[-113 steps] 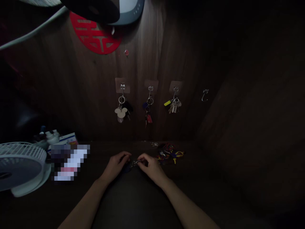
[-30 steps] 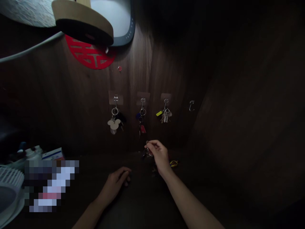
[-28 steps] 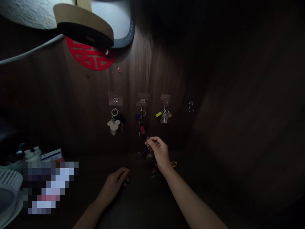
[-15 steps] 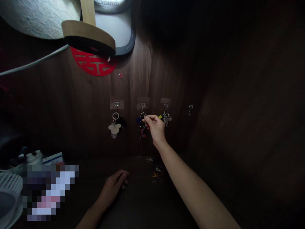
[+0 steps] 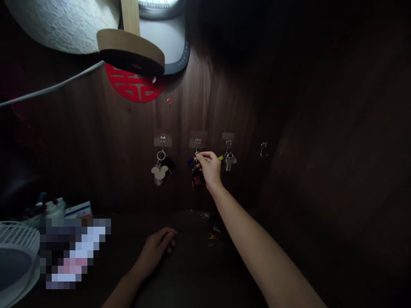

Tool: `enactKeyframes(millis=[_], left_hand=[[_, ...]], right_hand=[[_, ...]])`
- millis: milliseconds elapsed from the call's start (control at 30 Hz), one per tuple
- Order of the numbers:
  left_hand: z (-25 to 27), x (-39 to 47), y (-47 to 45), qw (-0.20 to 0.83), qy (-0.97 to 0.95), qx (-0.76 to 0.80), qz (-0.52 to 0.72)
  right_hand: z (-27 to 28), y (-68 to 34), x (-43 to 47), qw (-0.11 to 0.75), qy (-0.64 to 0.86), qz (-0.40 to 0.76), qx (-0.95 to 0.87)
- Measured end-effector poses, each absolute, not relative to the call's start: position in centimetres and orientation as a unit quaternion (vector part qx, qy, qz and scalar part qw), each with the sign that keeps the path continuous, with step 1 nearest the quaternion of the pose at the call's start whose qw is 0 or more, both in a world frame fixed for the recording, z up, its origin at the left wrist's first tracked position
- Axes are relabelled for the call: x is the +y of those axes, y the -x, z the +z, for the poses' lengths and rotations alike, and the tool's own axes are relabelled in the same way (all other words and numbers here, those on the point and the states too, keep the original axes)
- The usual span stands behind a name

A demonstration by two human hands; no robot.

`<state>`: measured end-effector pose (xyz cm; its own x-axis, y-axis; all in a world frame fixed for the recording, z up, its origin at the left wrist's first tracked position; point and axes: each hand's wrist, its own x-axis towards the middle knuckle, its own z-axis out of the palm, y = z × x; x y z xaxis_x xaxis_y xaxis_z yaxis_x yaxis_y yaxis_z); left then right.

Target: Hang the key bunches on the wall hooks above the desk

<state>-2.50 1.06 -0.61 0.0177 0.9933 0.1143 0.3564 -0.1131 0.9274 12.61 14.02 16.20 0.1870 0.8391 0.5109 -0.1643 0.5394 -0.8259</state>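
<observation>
My right hand is closed in a pinch at a key ring on the middle wall hook. A bunch of keys and tags, with blue and red pieces, hangs below the fingertips and is partly hidden by them. Lower down, my left hand rests on the dark surface, empty, its fingers loosely bent. To the left, a keychain with a pale mouse-head tag hangs from another hook. Silver keys with a yellow tag hang just right of my right hand.
A bare hook is farther right. Loose keys lie beside my right forearm. Bottles and a white slatted appliance stand at left. Above hang a round-ended wooden object, a cap and a red paper cutout.
The view has shifted slightly, so the wall items sit a little farther right. My right hand stays pinched at the middle hook's key ring; my left hand stays resting.
</observation>
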Motion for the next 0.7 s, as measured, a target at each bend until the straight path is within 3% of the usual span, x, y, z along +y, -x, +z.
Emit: enactKeyframes(millis=[700], left_hand=[[-0.9,1.1,2.8,0.356,-0.63,0.561,0.401]], right_hand=[[11.9,-16.2,10.5,0.676,0.283,0.445,-0.514]])
